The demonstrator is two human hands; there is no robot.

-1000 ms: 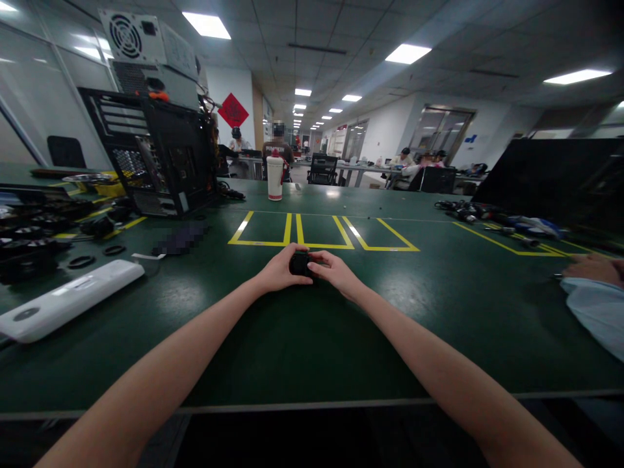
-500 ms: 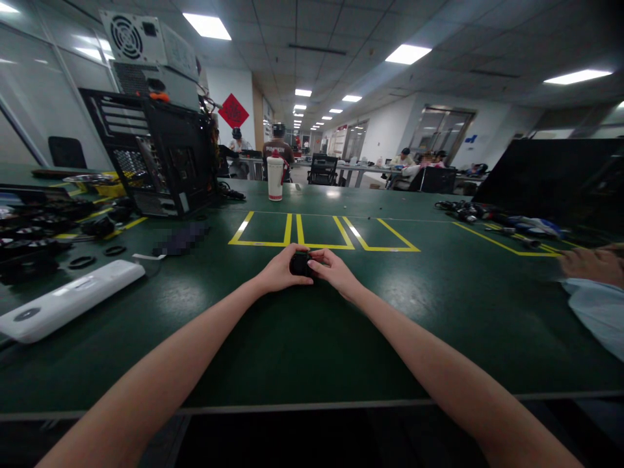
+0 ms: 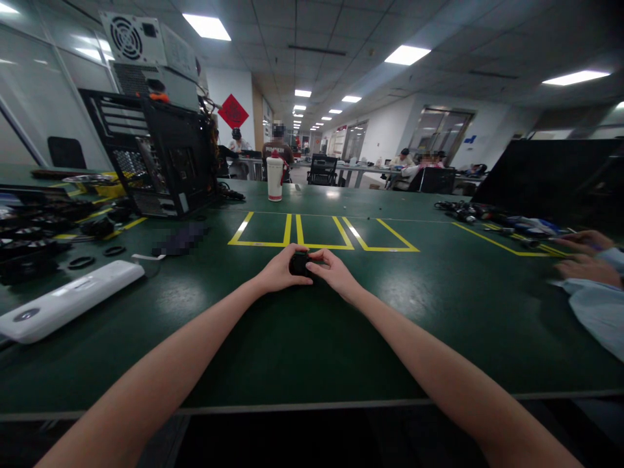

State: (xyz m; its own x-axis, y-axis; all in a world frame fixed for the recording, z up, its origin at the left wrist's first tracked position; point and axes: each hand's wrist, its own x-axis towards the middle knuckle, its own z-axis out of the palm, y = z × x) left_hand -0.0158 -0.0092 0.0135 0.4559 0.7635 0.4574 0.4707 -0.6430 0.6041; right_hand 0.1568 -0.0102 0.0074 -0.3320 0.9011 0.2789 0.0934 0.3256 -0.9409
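Observation:
Between my two hands, in the middle of the head view, is a small black rounded object (image 3: pixel 299 263); its kind is too dark and small to make out. My left hand (image 3: pixel 281 270) curves around its left side, thumb below and fingers above. From the right, the thumb and fingertips of my right hand (image 3: pixel 332 270) pinch at its edge. Both hands are low over the green table (image 3: pixel 312 344), just in front of the yellow tape outlines (image 3: pixel 324 246). Part of the object is hidden by my fingers.
At left stand an open black computer case (image 3: pixel 166 153) with a power supply (image 3: pixel 146 39) on top, and a white power strip (image 3: pixel 73 299). A white cup (image 3: pixel 275 179) stands farther back. At right, a co-worker's hands (image 3: pixel 589 257) are near cables (image 3: pixel 468 211) and a dark monitor (image 3: pixel 556 175).
My hands stay in nearly the same place, with the right fingers shifted slightly on the black object. At right, a co-worker's second hand has come into view by the tape.

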